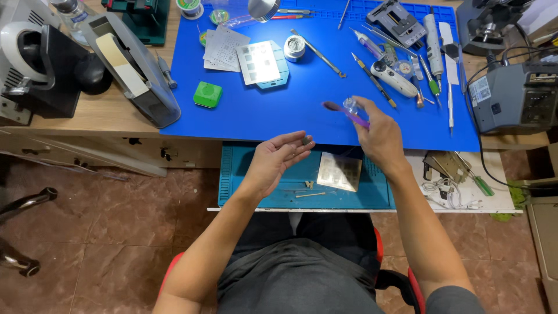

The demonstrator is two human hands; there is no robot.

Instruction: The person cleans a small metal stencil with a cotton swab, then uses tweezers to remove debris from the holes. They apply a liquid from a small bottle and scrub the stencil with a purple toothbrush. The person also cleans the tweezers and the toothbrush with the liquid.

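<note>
left hand (278,157) pinching tiny dark chip (306,140); right hand (378,132) clamped on purple brush (346,114).

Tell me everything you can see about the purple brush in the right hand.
The brush is slim, with a purple, plastic-looking handle and a darker tip pointing left. It lies nearly level, blurred, above the blue mat. The right hand pinches it at the fingertips along with a small clear thing; the left hand is apart from it.

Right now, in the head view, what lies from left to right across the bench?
Large grey tape dispenser → small green square box → left hand pinching a tiny chip → right hand holding a purple brush → grey boxy station.
</note>
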